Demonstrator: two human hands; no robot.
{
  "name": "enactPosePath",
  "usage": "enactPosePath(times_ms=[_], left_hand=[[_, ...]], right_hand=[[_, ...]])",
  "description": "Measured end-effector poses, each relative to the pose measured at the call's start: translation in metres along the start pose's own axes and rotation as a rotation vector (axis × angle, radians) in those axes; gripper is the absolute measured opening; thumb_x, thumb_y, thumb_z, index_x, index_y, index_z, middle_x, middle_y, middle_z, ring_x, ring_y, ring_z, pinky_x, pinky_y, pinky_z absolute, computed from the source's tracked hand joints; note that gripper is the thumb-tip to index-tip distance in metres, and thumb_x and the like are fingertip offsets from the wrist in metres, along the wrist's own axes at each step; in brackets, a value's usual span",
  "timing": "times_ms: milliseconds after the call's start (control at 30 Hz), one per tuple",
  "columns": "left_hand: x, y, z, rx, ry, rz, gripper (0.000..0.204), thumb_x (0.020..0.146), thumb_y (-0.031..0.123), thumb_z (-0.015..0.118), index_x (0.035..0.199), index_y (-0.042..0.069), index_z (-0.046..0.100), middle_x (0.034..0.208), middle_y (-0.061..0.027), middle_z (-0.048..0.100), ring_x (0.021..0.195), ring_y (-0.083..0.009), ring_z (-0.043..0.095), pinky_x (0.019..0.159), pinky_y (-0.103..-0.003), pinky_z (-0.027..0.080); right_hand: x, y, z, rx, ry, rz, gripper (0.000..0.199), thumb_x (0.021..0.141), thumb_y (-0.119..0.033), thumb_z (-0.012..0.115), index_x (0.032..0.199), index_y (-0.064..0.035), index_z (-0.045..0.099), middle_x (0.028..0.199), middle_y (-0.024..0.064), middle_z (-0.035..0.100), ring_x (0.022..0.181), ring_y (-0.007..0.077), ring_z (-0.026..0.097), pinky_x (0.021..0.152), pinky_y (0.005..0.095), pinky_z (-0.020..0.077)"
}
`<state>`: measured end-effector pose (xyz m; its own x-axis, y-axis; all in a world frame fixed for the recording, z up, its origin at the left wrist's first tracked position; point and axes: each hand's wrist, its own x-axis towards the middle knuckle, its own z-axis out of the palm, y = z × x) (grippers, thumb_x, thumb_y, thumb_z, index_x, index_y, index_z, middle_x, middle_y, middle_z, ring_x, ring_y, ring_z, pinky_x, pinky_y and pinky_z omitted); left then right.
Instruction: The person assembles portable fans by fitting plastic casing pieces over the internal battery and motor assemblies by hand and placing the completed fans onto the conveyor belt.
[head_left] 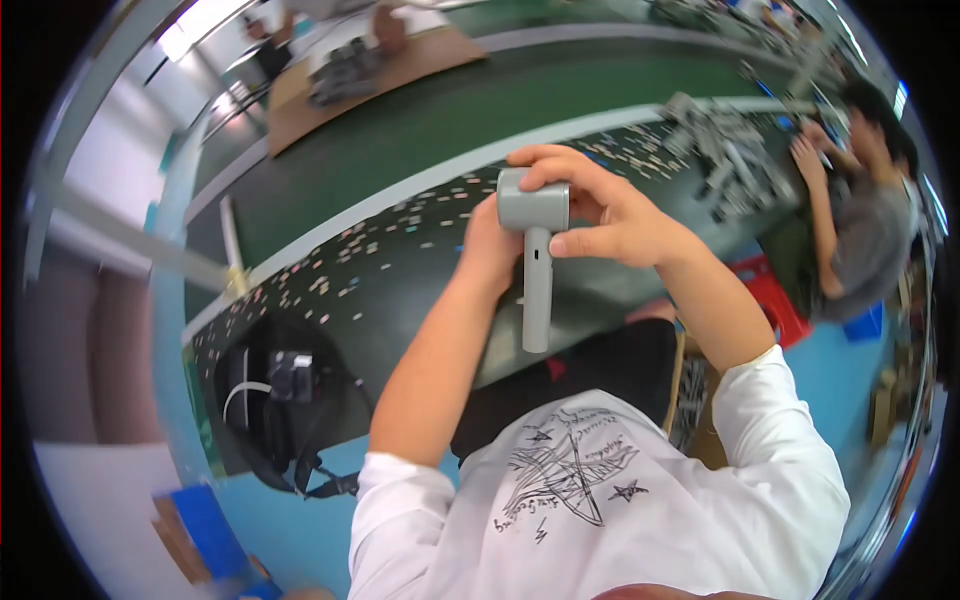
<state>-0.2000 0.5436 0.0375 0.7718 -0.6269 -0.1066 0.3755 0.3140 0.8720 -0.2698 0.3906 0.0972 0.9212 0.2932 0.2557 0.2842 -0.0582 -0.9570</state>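
A grey hair-dryer-shaped device [538, 290] is held up over the near edge of the workbench, its round head at the top and its handle pointing down toward me. A small dark slot shows on the handle. My right hand [625, 220] grips the head from the right, fingers over the top and thumb by the neck. On the other side, my left hand [488, 245] closes against the head from behind; the device hides most of its fingers.
Many small pale pieces [330, 285] lie scattered across the dark green bench [400, 290]. A heap of grey parts [725, 160] is at the right, near a seated person [865, 210] and a red stool [775, 300]. At the left is a black bag [270, 400].
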Motion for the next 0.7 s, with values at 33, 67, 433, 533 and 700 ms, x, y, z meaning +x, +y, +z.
enactPosePath(times_ms=[33,67,433,533,700], left_hand=[[-0.014,0.005,0.010,0.076,-0.075,-0.084,0.050,0.100,0.044,0.038,0.124,0.003,0.052,0.111,-0.0112,0.061,0.093,-0.0170,0.062,0.074,-0.031,0.053],[-0.027,-0.002,0.022,0.089,-0.121,-0.122,0.050,0.100,0.044,0.038,0.124,0.003,0.052,0.111,-0.0112,0.061,0.093,-0.0170,0.062,0.074,-0.031,0.053],[-0.081,-0.091,0.064,-0.180,-0.358,-0.167,0.046,0.101,0.033,0.044,0.132,-0.001,0.040,0.107,-0.0110,0.057,0.091,-0.0188,0.058,0.079,-0.033,0.049],[-0.081,-0.098,0.066,-0.369,-0.322,-0.109,0.049,0.102,0.038,0.036,0.133,0.000,0.040,0.117,-0.0119,0.056,0.104,-0.0259,0.057,0.088,-0.039,0.047],[-0.087,-0.109,0.067,-0.330,-0.225,-0.062,0.051,0.102,0.036,0.038,0.139,0.001,0.032,0.133,-0.0176,0.048,0.128,-0.0337,0.044,0.111,-0.046,0.031]], right_hand=[[-0.023,-0.001,-0.007,-0.050,0.036,-0.033,0.059,0.075,-0.006,0.071,0.129,-0.0086,0.048,0.139,0.0083,0.041,0.123,0.0232,0.046,0.104,0.0395,0.0388],[-0.045,-0.001,-0.013,-0.101,0.077,-0.060,0.062,0.073,-0.006,0.071,0.130,-0.0090,0.048,0.139,0.0083,0.041,0.122,0.0234,0.048,0.104,0.0398,0.0389],[-0.161,0.041,0.025,0.214,0.744,-0.014,0.059,0.080,-0.003,0.065,0.135,-0.0036,0.043,0.128,0.0096,0.047,0.108,0.0164,0.051,0.084,0.0277,0.0463],[-0.196,0.049,0.052,0.155,0.777,0.143,0.048,0.084,-0.010,0.066,0.128,-0.0017,0.048,0.108,0.0065,0.057,0.088,0.0120,0.057,0.074,0.0256,0.0466],[-0.195,0.039,0.066,-0.076,0.442,0.456,0.046,0.083,-0.020,0.074,0.118,0.0013,0.054,0.088,0.0045,0.062,0.068,0.0064,0.057,0.061,0.0222,0.0455]])
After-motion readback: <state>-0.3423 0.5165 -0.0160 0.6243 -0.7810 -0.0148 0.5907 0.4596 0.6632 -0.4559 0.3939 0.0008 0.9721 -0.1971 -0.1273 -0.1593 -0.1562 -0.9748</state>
